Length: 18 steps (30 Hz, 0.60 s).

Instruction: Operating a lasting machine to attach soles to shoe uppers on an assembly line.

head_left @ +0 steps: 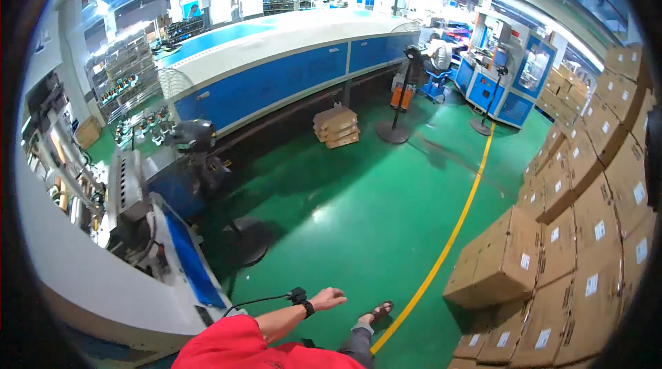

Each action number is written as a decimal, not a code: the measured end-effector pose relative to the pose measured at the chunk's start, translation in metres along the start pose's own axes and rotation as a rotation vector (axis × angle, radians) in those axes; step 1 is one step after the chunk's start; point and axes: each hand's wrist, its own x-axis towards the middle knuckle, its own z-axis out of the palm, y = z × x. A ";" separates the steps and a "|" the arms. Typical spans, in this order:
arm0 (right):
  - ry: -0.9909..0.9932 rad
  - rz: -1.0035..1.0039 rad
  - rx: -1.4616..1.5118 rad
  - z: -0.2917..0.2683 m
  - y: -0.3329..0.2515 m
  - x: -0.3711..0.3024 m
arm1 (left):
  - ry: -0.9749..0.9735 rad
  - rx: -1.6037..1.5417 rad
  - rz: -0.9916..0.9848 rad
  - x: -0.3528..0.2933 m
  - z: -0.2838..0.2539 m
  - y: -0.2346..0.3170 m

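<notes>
My left hand [327, 299] reaches out over the green floor from a red sleeve [231, 343], with its fingers loosely bent and apart and nothing held in it. A black strap with a small dark device [299, 296] sits at this wrist, and a dark cable [256, 301] runs from it toward the left. Nearest to the hand is my own sandalled foot [378, 311], on the floor beside a yellow line [441, 263]. My right hand is out of the picture.
Brown cartons [500, 252] are stacked high along the right. A long blue-and-white machine [276, 83] crosses the back. Pedestal fans [393, 131] stand on the floor, near flat cartons [336, 126]. A person [439, 52] sits farther back. Equipment [127, 190] lines the left.
</notes>
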 end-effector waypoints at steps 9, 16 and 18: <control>0.516 -1.160 -0.926 -0.227 -0.337 0.251 | -0.303 0.273 -0.653 0.152 -0.023 -0.041; 0.213 -1.140 -0.202 -0.261 -0.823 0.079 | 0.191 -0.269 -0.991 0.256 -0.032 -0.017; 0.206 -1.190 -0.076 -0.270 -0.902 0.085 | 0.086 -0.458 -1.079 0.311 -0.025 -0.054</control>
